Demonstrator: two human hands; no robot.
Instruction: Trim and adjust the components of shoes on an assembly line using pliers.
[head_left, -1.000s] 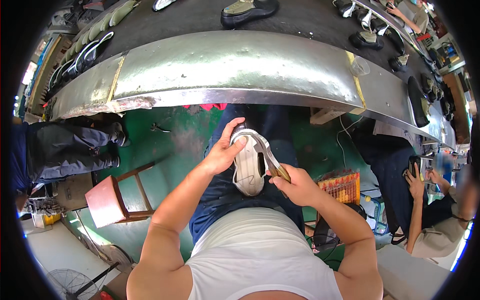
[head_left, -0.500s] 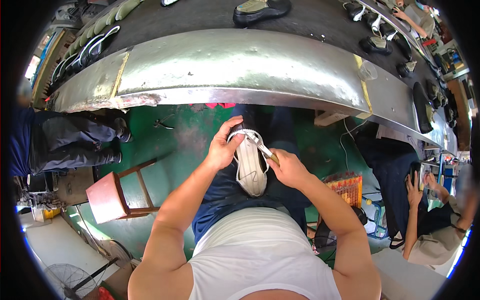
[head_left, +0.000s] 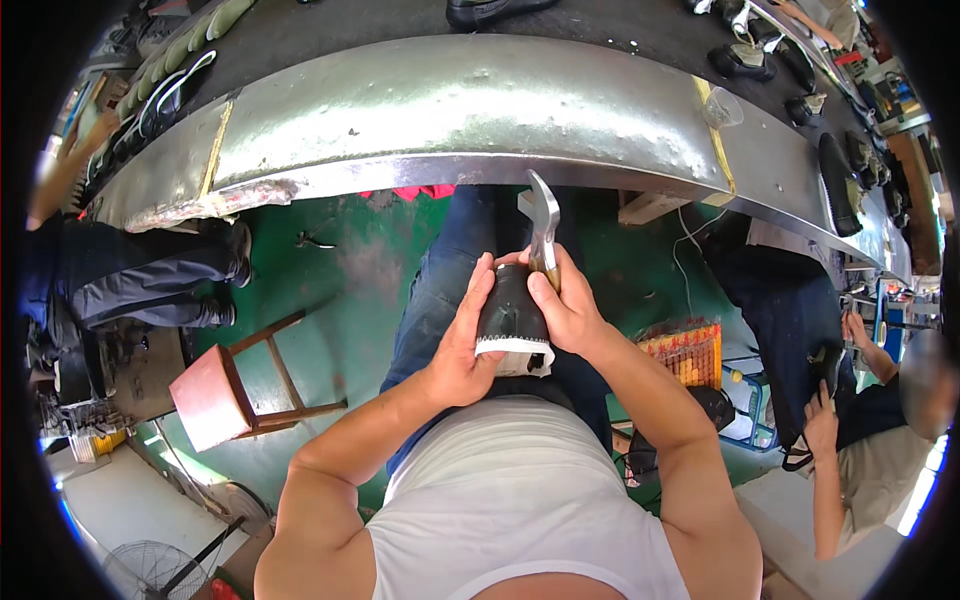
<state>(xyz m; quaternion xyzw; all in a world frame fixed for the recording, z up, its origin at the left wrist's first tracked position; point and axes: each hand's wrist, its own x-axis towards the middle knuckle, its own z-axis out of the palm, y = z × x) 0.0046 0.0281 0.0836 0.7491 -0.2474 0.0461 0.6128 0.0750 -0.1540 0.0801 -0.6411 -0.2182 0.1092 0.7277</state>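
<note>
A black shoe upper point(head_left: 510, 308) with a white stitched edge is held over my lap, its pale inside facing me. My left hand point(head_left: 466, 345) is closed around its left side, the fingers along the leather and the thumb near the white edge. Against the right side of the shoe, my right hand point(head_left: 572, 308) grips a pair of lasting pliers point(head_left: 544, 222) by the yellowish handle. The metal head of the pliers points up and away from me, clear of the leather. The shoe's far end is partly covered by my fingers.
A metal-edged workbench point(head_left: 450, 110) spans the far side, with black shoes point(head_left: 740, 62) on its top. A stool point(head_left: 215, 395) lies tipped at the left. An orange crate point(head_left: 685, 355) stands on the right. Co-workers sit on both sides, one point(head_left: 865, 430) holding something dark.
The shoe has been turned from its pale sole side to its black leather side. The pliers have come off the shoe's edge and now point away from me.
</note>
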